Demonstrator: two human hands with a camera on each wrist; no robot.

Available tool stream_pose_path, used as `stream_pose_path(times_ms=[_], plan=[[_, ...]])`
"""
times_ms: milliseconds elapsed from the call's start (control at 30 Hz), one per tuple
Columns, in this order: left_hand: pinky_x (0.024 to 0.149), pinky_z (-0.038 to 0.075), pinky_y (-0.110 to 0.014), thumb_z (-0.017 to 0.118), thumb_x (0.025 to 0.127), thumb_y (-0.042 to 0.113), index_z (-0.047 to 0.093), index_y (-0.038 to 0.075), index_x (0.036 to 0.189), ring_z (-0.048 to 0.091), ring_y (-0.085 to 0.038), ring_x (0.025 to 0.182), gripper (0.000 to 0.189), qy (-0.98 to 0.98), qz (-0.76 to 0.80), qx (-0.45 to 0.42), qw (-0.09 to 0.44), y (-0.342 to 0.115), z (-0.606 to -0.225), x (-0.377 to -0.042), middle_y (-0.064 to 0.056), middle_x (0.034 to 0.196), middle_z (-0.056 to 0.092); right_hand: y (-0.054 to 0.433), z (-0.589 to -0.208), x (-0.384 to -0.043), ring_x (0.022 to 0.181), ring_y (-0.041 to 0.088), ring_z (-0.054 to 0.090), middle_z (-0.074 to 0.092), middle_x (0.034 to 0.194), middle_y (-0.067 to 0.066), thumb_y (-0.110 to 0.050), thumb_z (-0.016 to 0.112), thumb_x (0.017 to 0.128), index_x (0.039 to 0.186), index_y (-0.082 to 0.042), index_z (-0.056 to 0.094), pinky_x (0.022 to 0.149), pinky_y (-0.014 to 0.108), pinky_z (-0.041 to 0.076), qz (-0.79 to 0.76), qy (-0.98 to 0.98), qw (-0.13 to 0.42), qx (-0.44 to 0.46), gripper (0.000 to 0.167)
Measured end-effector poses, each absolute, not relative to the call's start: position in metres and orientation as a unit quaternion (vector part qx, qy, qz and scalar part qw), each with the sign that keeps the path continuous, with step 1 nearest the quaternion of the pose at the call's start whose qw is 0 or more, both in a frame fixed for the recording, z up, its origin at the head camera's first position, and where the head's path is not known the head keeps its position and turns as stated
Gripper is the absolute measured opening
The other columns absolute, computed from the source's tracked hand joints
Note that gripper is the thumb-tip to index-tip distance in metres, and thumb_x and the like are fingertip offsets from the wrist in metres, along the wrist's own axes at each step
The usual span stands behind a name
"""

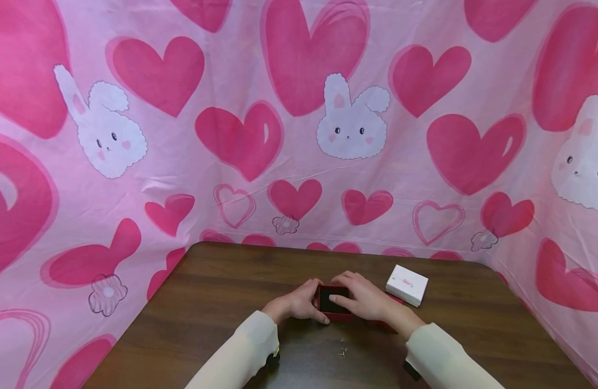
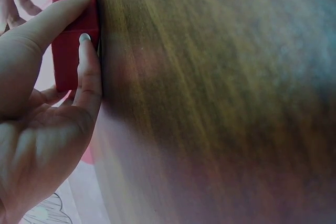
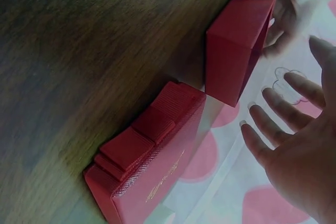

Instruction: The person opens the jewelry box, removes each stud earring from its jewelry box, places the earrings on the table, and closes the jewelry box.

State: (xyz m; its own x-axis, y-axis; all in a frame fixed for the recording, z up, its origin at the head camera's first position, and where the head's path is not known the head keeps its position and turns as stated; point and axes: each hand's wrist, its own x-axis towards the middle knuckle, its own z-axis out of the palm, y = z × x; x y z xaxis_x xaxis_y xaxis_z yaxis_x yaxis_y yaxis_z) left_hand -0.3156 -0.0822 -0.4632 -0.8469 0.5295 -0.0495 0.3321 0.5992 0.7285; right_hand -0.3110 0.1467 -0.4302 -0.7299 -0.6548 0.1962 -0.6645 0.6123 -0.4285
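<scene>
A small red box [image 1: 336,316] with a black inside stands on the table in front of me. My left hand [image 1: 301,301] grips it from its left side, with the thumb [image 2: 63,17] along the near wall and the fingers round the end, as the left wrist view shows. Over the box's right part reaches my right hand [image 1: 364,296], its thumb above the black inside. In the right wrist view this hand's fingers [image 3: 286,108] are spread and apart from the red walls. A red lid [image 3: 157,145] with a ribbon bow and gold lettering lies beside the box, mostly hidden by my right arm in the head view.
A white box [image 1: 407,285] with small pink print sits to the right, beyond my right forearm. Several tiny metallic pieces [image 1: 342,352] lie on the brown table [image 1: 206,324] nearer to me. A pink cloth [image 1: 299,162] with hearts and rabbits hangs round the table's far and side edges.
</scene>
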Motion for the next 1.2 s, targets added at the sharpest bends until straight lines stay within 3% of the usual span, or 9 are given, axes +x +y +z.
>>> stream_pose_path(times_ms=[133, 767, 1200], plan=[[0.097, 0.047, -0.037, 0.092, 0.076, 0.019, 0.048, 0.009, 0.128, 0.052, -0.015, 0.099, 0.068, 0.885, 0.376, 0.24, 0.133, -0.082, -0.463, -0.315, -0.003, 0.111, 0.052, 0.144, -0.433, -0.314, 0.121, 0.028, 0.057, 0.061, 0.128, 0.009, -0.041, 0.062, 0.102, 0.132, -0.006, 0.063, 0.105, 0.053, 0.046, 0.244, -0.899, 0.018, 0.362, 0.046], [0.101, 0.048, -0.04, 0.089, 0.079, 0.02, 0.046, 0.011, 0.131, 0.052, -0.017, 0.103, 0.068, 0.887, 0.37, 0.236, 0.144, -0.082, -0.463, -0.317, -0.003, 0.115, 0.051, 0.132, -0.433, -0.324, 0.123, 0.028, 0.053, 0.056, 0.132, 0.008, -0.031, 0.068, 0.099, 0.135, -0.007, 0.062, 0.105, 0.054, 0.045, 0.219, -0.926, 0.005, 0.308, 0.044], [0.094, 0.047, -0.033, 0.092, 0.076, 0.023, 0.048, 0.007, 0.128, 0.051, -0.013, 0.099, 0.07, 0.893, 0.357, 0.243, 0.129, -0.08, -0.464, -0.319, -0.002, 0.112, 0.052, 0.129, -0.437, -0.33, 0.121, 0.03, 0.055, 0.057, 0.129, 0.012, -0.017, 0.071, 0.096, 0.133, -0.002, 0.061, 0.105, 0.054, 0.045, 0.216, -0.922, 0.001, 0.321, 0.041]])
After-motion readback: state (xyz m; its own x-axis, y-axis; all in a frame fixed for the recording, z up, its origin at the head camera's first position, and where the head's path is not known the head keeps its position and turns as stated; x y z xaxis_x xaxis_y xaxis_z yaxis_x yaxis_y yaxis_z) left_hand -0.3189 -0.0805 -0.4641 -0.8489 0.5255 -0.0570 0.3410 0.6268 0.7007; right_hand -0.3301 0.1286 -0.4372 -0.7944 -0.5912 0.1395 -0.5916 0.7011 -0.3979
